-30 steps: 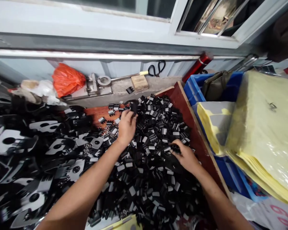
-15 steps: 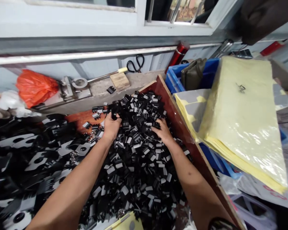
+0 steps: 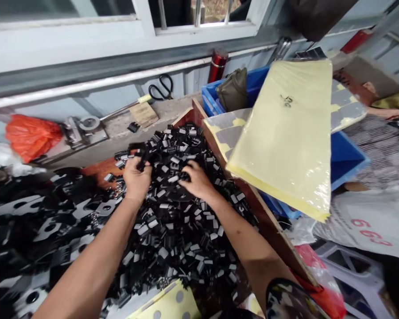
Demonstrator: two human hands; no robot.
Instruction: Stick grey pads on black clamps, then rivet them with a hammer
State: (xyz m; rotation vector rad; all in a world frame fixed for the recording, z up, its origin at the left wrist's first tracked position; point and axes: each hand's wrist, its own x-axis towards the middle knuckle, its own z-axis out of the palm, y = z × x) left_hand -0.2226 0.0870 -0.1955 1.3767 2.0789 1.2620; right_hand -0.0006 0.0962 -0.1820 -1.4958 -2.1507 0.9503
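My left hand (image 3: pixel 137 178) is closed around a black plastic clip piece (image 3: pixel 137 149), whose top sticks out above the fingers. To its right, my right hand (image 3: pixel 197 179) pinches a small black clip piece (image 3: pixel 184 176) between thumb and fingers. Both hands are over a heap of small black clip pieces (image 3: pixel 182 221), many with a light grey flat face. Larger black and grey plastic parts with round holes (image 3: pixel 49 223) lie piled at the left. Small metal springs (image 3: pixel 119 188) show between the two piles.
A wooden board edge (image 3: pixel 252 199) borders the heap on the right. Beyond it are yellow sheets in plastic (image 3: pixel 292 128) over a blue crate (image 3: pixel 348 159). Scissors (image 3: pixel 162 88), a red flask (image 3: pixel 218 65) and an orange bag (image 3: pixel 33 137) line the wall. Another person's hand (image 3: pixel 387 114) shows far right.
The view has swung right, so the scene sits further left. My left hand has lifted its clip piece slightly; my right hand has come nearer to the left one.
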